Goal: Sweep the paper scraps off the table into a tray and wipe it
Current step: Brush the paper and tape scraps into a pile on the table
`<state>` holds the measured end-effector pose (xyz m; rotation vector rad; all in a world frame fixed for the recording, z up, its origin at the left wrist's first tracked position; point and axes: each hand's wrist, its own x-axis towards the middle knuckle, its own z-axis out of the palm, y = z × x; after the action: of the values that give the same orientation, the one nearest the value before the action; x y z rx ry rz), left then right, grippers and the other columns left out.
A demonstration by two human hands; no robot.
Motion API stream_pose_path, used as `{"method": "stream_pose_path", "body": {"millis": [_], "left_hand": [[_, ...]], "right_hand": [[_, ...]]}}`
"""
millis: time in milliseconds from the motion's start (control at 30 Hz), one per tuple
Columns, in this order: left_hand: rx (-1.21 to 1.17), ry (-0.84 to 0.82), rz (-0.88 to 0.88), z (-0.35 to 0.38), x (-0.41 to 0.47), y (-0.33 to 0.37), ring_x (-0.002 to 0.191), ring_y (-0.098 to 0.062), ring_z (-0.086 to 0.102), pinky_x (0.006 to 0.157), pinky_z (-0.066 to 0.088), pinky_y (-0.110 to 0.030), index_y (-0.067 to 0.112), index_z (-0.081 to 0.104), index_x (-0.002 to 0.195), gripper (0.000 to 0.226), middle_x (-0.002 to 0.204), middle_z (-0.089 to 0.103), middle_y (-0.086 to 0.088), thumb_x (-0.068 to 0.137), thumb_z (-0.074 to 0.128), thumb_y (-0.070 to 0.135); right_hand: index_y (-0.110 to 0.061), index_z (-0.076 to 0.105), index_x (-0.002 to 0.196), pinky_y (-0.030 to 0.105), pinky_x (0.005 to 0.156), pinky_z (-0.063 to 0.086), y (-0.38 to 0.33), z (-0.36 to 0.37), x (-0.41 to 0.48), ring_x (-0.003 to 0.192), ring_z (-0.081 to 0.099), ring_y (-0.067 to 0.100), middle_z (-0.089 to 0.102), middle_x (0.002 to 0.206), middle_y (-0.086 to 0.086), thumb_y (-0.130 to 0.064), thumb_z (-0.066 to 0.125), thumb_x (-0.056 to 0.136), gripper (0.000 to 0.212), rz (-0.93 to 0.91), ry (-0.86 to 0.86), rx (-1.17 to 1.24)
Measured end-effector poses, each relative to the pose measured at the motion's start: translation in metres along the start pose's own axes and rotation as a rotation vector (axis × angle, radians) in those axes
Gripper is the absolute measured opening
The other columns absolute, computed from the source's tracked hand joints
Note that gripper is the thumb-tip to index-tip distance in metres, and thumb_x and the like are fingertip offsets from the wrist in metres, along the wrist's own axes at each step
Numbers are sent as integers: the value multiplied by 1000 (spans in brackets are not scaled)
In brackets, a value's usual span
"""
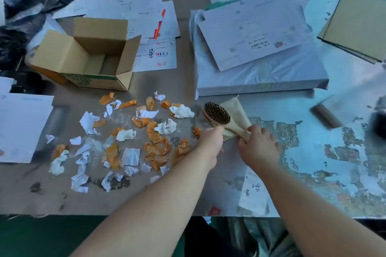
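While my right hand (259, 147) curls round the brush (217, 113) by its handle, my left hand (211, 144) meets the beige cloth (238, 115) beneath it; whether it grips, I cannot tell. Paper scraps (167, 127) litter the table (146, 198) just left

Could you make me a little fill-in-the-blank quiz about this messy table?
The brush lies on a beige cloth with its bristles facing ___.
The right hand grips the brush by its ___.
The crumpled paper scraps are white and ___.
Behind them stands an open cardboard ___.
Missing words: up; handle; orange; box.
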<state>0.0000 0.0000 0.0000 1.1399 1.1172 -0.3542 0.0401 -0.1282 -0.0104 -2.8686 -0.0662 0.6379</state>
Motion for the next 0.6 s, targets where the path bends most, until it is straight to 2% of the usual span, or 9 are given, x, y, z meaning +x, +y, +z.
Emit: {"method": "stream_pose_path", "body": {"millis": [67, 167, 300, 367, 467, 533, 600], "left_hand": [[33, 4, 3, 2, 4, 0, 80, -21, 49, 86, 49, -35, 23, 57, 87, 16, 84, 53, 1, 100, 49, 26], [44, -5, -2, 4, 3, -3, 86, -20, 55, 103, 53, -44, 21, 64, 107, 18, 101, 62, -3, 97, 51, 28], [65, -18, -22, 6, 4, 0, 83, -18, 54, 105, 52, -46, 21, 63, 110, 19, 94, 59, 1, 100, 49, 27], [65, -32, -35, 8, 4, 2, 85, -20, 53, 100, 51, -42, 21, 63, 100, 17, 91, 57, 0, 102, 47, 26], [33, -103, -65, 12, 2, 4, 89, -21, 58, 77, 48, -34, 21, 63, 87, 20, 97, 65, -2, 98, 48, 27], [-2, -175, -79, 16, -2, 5, 80, -19, 59, 66, 43, -30, 22, 66, 89, 21, 98, 68, -2, 94, 48, 33], [-19, -246, -87, 20, -8, 4, 70, -16, 54, 63, 41, -29, 21, 68, 93, 27, 94, 68, -1, 92, 49, 39]], "right_hand": [[-25, 52, 131, 46, 101, 35, 2, -2, 4, 129, 46, 32, 53, 138, 7, -36, 49, 94, 39, -6, -3, -41], [-23, 58, 130, 46, 103, 34, 5, 0, 10, 129, 46, 31, 55, 137, 6, -35, 46, 93, 40, 16, -72, -69], [-19, 64, 118, 43, 95, 40, 3, -2, 10, 121, 50, 30, 58, 125, 6, -40, 53, 83, 43, -41, -119, -185], [-17, 61, 107, 39, 83, 42, 3, -5, 6, 114, 54, 30, 57, 116, 5, -50, 56, 79, 43, -42, -162, -194], [-15, 57, 86, 34, 64, 45, 2, -4, 2, 82, 63, 26, 64, 89, 4, -58, 54, 83, 43, -13, -303, -49], [-10, 61, 85, 34, 62, 51, 1, -5, -5, 68, 67, 25, 71, 77, 8, -48, 53, 91, 39, 34, -374, 255], [-7, 63, 93, 35, 60, 55, 1, -6, -14, 60, 68, 24, 75, 75, 10, -28, 52, 96, 24, 101, -367, 562]]}}
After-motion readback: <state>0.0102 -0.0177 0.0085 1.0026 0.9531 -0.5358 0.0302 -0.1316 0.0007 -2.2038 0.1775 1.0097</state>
